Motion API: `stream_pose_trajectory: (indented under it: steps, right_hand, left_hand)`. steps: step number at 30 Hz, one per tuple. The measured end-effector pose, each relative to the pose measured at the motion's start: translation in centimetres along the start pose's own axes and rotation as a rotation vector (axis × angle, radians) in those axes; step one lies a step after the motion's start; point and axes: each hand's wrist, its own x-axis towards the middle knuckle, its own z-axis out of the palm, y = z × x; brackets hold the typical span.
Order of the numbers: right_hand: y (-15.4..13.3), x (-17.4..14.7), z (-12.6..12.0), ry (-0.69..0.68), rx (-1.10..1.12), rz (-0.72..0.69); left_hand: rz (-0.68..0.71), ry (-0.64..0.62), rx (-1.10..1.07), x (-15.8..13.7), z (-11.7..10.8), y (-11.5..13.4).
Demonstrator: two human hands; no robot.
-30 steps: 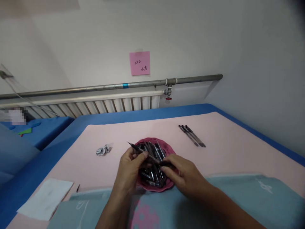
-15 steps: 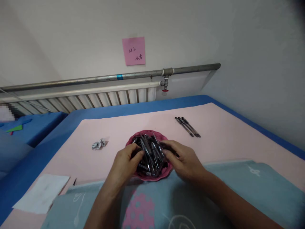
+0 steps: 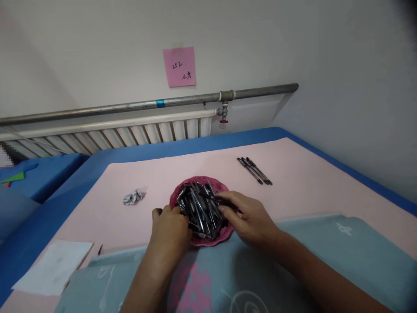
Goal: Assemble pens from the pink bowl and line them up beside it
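Note:
A round pink basket [image 3: 224, 235] heaped with dark, clear-barrelled pens [image 3: 199, 211] stands in front of me. My left hand [image 3: 172, 227] is at its left side, back turned up, fingers curled over the rim; the fingertips are partly hidden. Above the heap's right side, my right hand [image 3: 249, 214] pinches a black pen [image 3: 213, 198] between thumb and fingers, its end pointing left over the other pens. Three similar pens [image 3: 254, 170] lie side by side beyond the basket to the right.
Crumpled paper [image 3: 133, 197] lies left of the basket on the pink sheet [image 3: 156, 174]. A white paper [image 3: 54, 267] and a small dark pointed object [image 3: 100, 249] are at front left. Blue-grey cloth [image 3: 312, 237] covers the near edge. Behind are a radiator [image 3: 146, 134] and pipe [image 3: 130, 106].
My left hand has turned over and shifted from the pens to the basket's left rim. The right hand has drawn a black pen up over the heap. The view has shifted slightly.

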Motion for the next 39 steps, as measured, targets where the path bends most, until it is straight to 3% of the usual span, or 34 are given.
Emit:
stream_pose_trajectory:
  steps: [5,12,14,17,20,23,30,39]
  right_hand:
    - [-0.2,0.0,0.0,-0.016,0.004,-0.006]
    - [-0.3,0.0,-0.2,-0.034,0.012,0.042]
    - [-0.3,0.0,-0.3,-0.047,0.028,0.057]
    - [-0.6,-0.1,-0.3,-0.084,0.078,0.07]
    - [-1.0,-0.2,-0.1,-0.136,0.136,0.051]
    - [-1.4,-0.4,0.2,-0.163,0.166,0.048]
    - [-1.6,-0.7,0.8,-0.168,0.2,0.164]
    - [-1.6,-0.7,1.0,-0.146,0.274,0.193]
  left_hand:
    - [-0.053,-0.016,-0.042,0.4,0.8,0.7]
    - [-0.051,-0.252,0.199,0.7,-1.1,1.1]
    - [-0.074,-0.227,0.009,0.7,-2.1,0.6]
    - [-0.209,-0.08,-0.587,0.7,-2.9,-0.1]
    - [-0.321,0.031,-1.099,1.0,-2.8,-0.3]
    - [-0.437,0.099,-1.426,1.4,-2.2,0.0]
    - [-0.505,0.068,-1.674,1.5,-1.2,0.7]
    - [-0.505,0.093,-1.666,1.5,-0.7,1.3]
